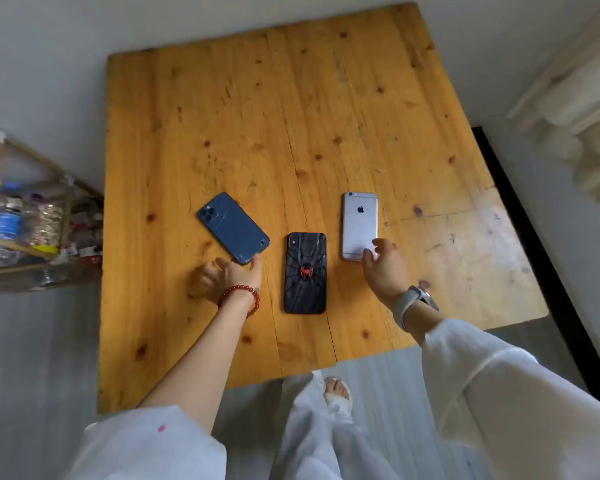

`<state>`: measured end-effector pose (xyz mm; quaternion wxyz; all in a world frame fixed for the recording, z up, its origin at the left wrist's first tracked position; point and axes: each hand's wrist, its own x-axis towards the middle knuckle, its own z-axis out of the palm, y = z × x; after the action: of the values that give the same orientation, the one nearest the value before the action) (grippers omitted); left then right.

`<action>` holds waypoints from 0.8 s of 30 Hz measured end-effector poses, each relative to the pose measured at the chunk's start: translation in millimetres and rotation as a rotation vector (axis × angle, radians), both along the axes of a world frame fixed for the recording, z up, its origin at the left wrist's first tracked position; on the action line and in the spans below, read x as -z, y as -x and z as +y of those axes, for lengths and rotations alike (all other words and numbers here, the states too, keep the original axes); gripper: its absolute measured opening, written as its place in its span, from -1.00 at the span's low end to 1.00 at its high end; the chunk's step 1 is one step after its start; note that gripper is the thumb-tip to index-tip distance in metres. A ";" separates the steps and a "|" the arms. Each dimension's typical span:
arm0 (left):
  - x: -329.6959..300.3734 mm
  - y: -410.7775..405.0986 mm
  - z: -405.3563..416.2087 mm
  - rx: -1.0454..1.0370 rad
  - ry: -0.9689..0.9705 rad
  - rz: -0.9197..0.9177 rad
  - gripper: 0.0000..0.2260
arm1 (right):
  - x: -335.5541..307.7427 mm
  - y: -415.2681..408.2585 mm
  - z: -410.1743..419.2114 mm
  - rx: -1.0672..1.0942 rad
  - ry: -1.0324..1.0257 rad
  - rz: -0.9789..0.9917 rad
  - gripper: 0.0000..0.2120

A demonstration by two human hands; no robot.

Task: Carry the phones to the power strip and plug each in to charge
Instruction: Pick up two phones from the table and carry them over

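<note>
Three phones lie face down on a wooden table [291, 116]. A blue phone [232, 227] lies tilted at the left. A black phone with a red spider [305, 273] rests in the middle. A silver phone [359, 223] is at the right. My left hand [227, 277], with a red bead bracelet, has its fingers spread and touches the near corner of the blue phone. My right hand [383, 265], with a grey watch on the wrist, has its fingers on the silver phone's near end. Neither phone is lifted. No power strip is in view.
A wooden shelf [25, 216] with plastic bottles stands left of the table. Pale curtains [575, 109] hang at the right, above a dark strip [541, 258] along the floor. My legs and a sandalled foot [336, 393] are at the table's near edge.
</note>
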<state>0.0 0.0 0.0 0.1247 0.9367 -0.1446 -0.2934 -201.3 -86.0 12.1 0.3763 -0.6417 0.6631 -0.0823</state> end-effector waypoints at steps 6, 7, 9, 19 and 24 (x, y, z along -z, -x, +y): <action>14.9 -13.7 -40.8 -0.071 -0.094 -0.104 0.05 | 10.8 -32.3 -32.0 0.129 -0.095 0.246 -0.37; 16.0 -15.1 -45.1 -0.078 -0.092 -0.116 0.06 | 12.3 -38.3 -36.1 0.155 -0.117 0.275 -0.35; 19.4 -18.1 -53.1 -0.078 -0.079 -0.123 0.06 | 15.2 -47.0 -44.3 0.185 -0.156 0.331 -0.35; -0.8 -34.2 -84.7 -0.010 0.054 0.145 -0.48 | 12.5 -40.9 -44.0 0.225 -0.241 -0.028 -0.50; -5.4 -43.7 -81.1 0.102 0.184 0.207 -0.53 | -0.8 -25.9 -31.9 0.210 -0.202 -0.083 -0.63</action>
<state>43.7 -81.1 5.4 0.2091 0.8776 -0.2047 -0.3797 -175.4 -117.9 12.9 0.4553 -0.5238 0.7155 -0.0803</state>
